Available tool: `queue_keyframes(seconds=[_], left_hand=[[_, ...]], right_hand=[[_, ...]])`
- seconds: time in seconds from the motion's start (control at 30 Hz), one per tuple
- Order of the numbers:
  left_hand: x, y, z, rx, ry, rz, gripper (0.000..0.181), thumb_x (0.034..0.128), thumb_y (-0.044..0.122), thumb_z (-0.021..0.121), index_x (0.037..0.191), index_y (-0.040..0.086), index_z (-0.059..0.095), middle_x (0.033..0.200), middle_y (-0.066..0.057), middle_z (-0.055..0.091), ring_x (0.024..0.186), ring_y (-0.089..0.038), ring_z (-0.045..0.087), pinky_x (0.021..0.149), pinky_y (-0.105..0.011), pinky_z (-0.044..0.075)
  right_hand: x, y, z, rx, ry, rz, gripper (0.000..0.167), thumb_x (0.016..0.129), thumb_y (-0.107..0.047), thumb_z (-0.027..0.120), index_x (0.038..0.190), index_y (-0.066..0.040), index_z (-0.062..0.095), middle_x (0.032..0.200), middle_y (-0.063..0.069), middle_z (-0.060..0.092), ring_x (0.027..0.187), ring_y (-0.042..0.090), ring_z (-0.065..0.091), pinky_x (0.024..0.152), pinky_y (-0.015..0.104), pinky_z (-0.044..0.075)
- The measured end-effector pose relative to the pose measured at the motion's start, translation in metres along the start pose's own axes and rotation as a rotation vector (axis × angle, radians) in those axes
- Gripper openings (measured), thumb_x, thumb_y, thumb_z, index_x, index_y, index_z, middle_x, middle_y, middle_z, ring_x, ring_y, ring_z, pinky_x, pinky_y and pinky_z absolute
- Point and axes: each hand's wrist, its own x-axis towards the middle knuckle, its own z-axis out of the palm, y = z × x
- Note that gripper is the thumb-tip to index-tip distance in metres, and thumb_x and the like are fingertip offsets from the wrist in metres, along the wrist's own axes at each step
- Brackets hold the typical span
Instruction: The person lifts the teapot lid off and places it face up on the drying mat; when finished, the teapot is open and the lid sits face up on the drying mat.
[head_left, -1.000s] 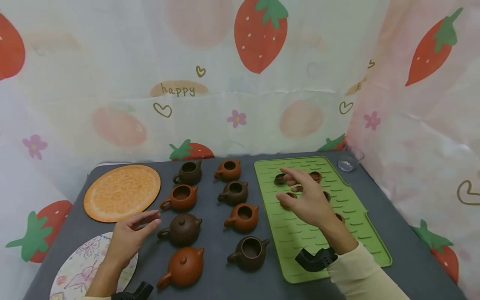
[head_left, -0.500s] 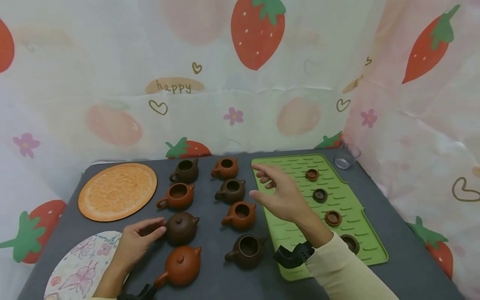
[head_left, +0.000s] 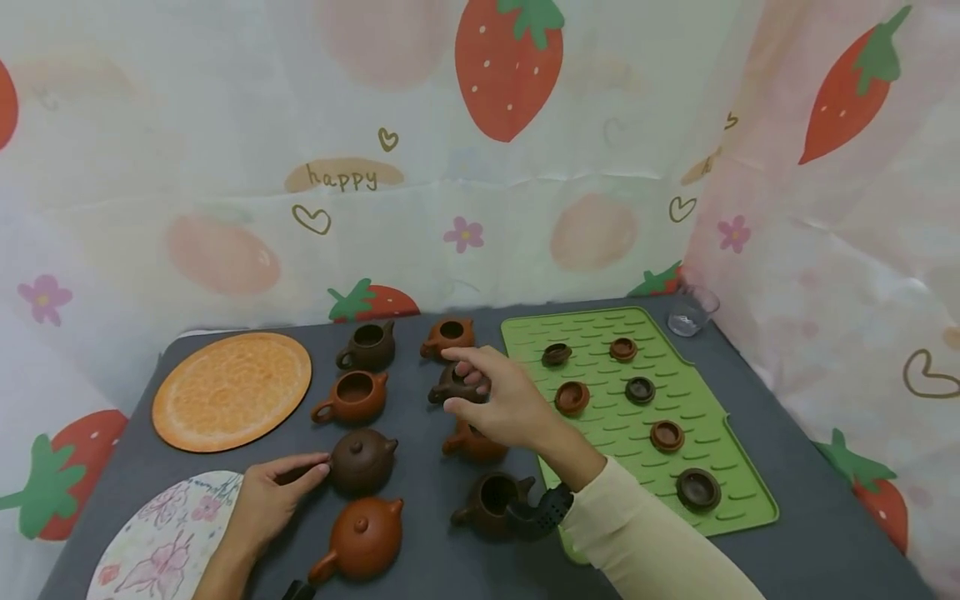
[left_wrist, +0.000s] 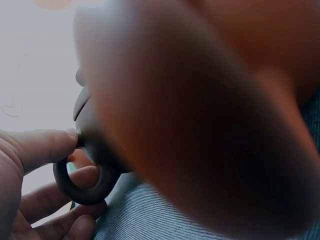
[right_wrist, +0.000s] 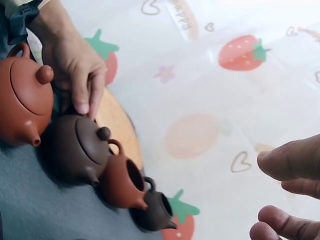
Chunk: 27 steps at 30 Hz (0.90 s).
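Note:
My left hand holds the handle of a dark brown lidded teapot standing on the table. Up close in the left wrist view, the thumb presses on top of the ring-shaped handle, with fingers behind and below it. Much of that pot is hidden there by a large blurred orange-brown shape. My right hand hovers over the right row of lidless teapots, thumb and fingers spread apart, holding nothing. It partly covers a dark teapot and an orange teapot. Nearer me stands an orange lidded teapot.
Several upturned teapot lids lie on a green mat at right. A clear glass cup stands at the back right corner. On the left lie an orange round mat and a flowered round mat. Patterned cloth encloses the table.
My right hand has moved left from above the lids on the green mat to above the teapots. My left hand has moved right and taken hold of the dark teapot's handle.

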Motion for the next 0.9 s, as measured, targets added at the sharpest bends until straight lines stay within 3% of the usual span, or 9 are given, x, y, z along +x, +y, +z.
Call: queue_keyframes(seconds=[0.27,0.53,0.9], left_hand=[[0.000,0.001,-0.001,0.023,-0.008,-0.027,0.026,0.0867,0.022,0.075,0.107,0.006,0.076,0.101,-0.007,0.072,0.094,-0.004,0.063,0.076,-0.015,0.047],[0.001,0.000,-0.003,0.036,0.003,-0.045,0.028,0.0863,0.024,0.075,0.106,0.005,0.076,0.100,-0.006,0.072,0.094,-0.003,0.062,0.077,-0.015,0.046],[0.001,0.001,0.000,0.006,-0.003,-0.055,0.028,0.0864,0.023,0.075,0.107,0.004,0.075,0.100,-0.006,0.072,0.094,-0.003,0.062,0.077,-0.015,0.046]], right_hand=[[0.013,0.000,0.024,0.023,-0.057,0.024,0.052,0.088,-0.010,0.072,0.137,-0.009,0.054,0.105,-0.001,0.054,0.086,0.017,0.050,0.077,0.032,0.044],[0.023,0.000,0.048,0.058,-0.114,0.040,0.050,0.089,-0.015,0.072,0.136,-0.012,0.055,0.111,0.002,0.057,0.096,0.012,0.054,0.082,0.030,0.048],[0.031,0.004,0.080,0.008,-0.176,0.096,0.046,0.090,-0.019,0.071,0.134,-0.016,0.058,0.104,-0.005,0.056,0.092,0.011,0.055,0.076,0.024,0.047]])
